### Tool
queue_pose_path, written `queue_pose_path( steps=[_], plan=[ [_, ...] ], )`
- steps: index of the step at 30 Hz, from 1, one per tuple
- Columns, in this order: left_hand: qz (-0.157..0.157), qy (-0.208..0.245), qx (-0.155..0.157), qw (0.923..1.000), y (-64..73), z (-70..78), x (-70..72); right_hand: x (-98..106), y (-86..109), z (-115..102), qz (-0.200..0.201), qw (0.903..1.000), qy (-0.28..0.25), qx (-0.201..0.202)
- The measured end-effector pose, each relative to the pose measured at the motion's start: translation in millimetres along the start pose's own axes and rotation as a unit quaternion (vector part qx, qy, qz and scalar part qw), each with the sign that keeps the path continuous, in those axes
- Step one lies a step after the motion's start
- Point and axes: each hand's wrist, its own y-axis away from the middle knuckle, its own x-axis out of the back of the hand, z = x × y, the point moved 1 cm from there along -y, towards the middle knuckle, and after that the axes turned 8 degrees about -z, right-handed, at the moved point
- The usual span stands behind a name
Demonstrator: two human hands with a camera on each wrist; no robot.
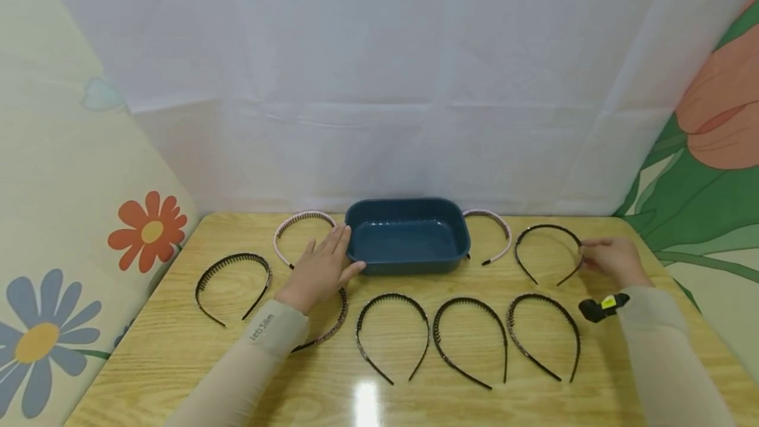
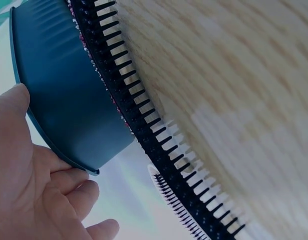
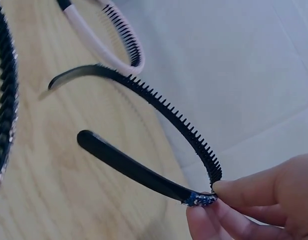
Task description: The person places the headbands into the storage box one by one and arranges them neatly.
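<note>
My left hand lies at the left end of a dark blue rectangular bin, its extended fingers touching the left side and the thumb at the front corner of the rim. In the left wrist view, the bin's outer wall shows beside that thumb and fingers. With thumb and fingertips my right hand pinches one side of a black toothed headband at the far right. Blue and silver glitter covers the outer face of this headband near the pinch.
Pink headbands stick out at either side of the bin. A black headband lies far left, another under my left forearm. Several more, including one black headband, form the front row on the wooden table.
</note>
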Motion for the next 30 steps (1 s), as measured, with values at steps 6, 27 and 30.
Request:
queue_pose_path(
  steps=[6,27,30],
  plan=[
    [0.003,0.003,-0.001,1.0000,-0.1,-2.2,-2.9,0.8,1.0,-9.0,-0.001,0.9995,-0.033,-0.003],
    [0.013,0.015,-0.010,0.9998,0.7,-2.7,-3.3,-33.3,12.8,-50.2,-0.013,0.9842,-0.155,0.084],
    [0.015,0.013,-0.011,0.9997,-0.3,-3.5,-4.4,-39.5,13.0,-56.5,-0.017,0.9796,-0.179,0.090]
  ],
)
